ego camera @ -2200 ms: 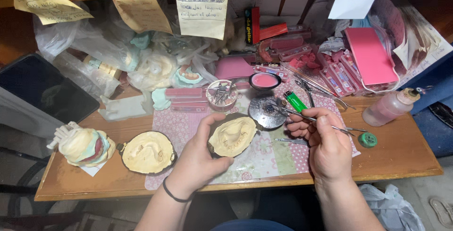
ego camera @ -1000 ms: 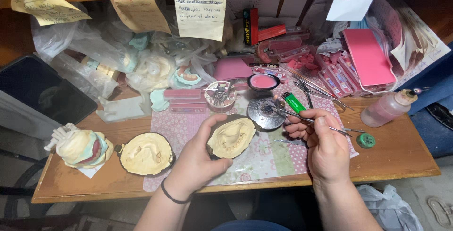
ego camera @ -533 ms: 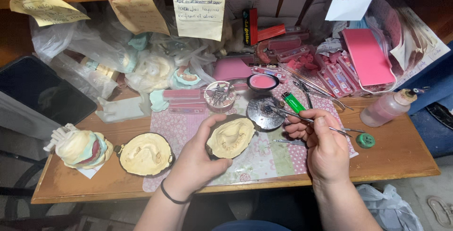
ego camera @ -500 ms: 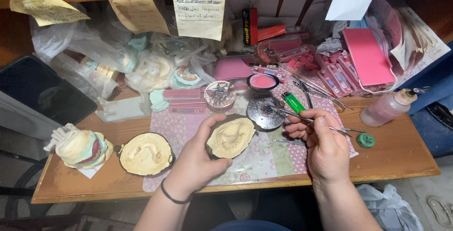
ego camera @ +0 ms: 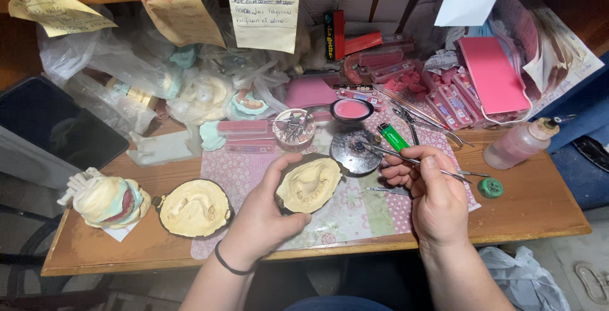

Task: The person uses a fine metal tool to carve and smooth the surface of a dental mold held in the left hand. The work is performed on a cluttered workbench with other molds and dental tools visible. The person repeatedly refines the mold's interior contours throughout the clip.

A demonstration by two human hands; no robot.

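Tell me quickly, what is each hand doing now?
Left hand: closed around the cream plaster mould.
Right hand: closed on a thin metal tool.

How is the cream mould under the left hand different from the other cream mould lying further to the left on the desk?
The held mould is gripped by the left hand and lies on the patterned mat; the free mould is untouched, mostly on the bare wooden desk. The held mould lies close to the right hand with its thin metal tool; the free mould lies far from it. Both are cream casts in dark rims.
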